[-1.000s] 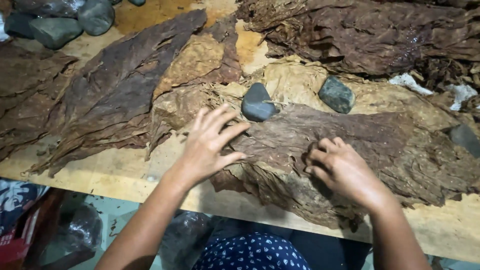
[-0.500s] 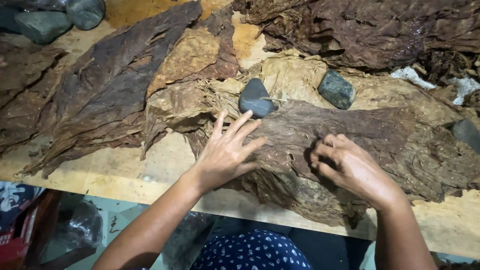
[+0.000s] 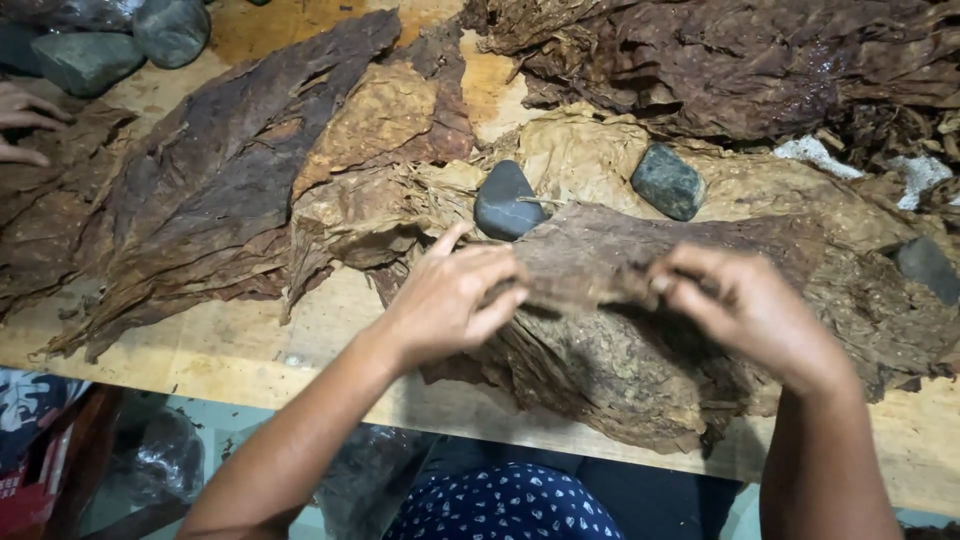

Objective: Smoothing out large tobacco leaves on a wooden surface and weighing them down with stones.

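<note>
Pinching a dark brown dried leaf (image 3: 590,290) at its top edge, left hand (image 3: 450,300) and right hand (image 3: 750,310) both closed on it, fingers curled over the raised fold. Lying beneath, the rest of that leaf on a thick leaf stack (image 3: 640,380), spreading across the near middle of the wooden table (image 3: 240,350) and hanging slightly over its near edge. Sitting just far of the left hand, a rounded dark stone (image 3: 505,200), touching the leaves; resting further right, a grey-green stone (image 3: 668,182) on paler tan leaves (image 3: 580,150). Peeking out at the right edge, probably another stone (image 3: 928,268), half hidden. Leaving open room only along the bare strip of table near the front edge on the left. Crowding the left side, long dark leaves (image 3: 210,190) fanned out diagonally. Heaping up at far right, a crumpled dark leaf pile (image 3: 730,60). Clustering at the far left corner, more grey stones (image 3: 130,40). Reaching in at the left edge, another person's fingers (image 3: 25,125) on the leaves. Showing below the table edge, blue dotted cloth (image 3: 510,505).
</note>
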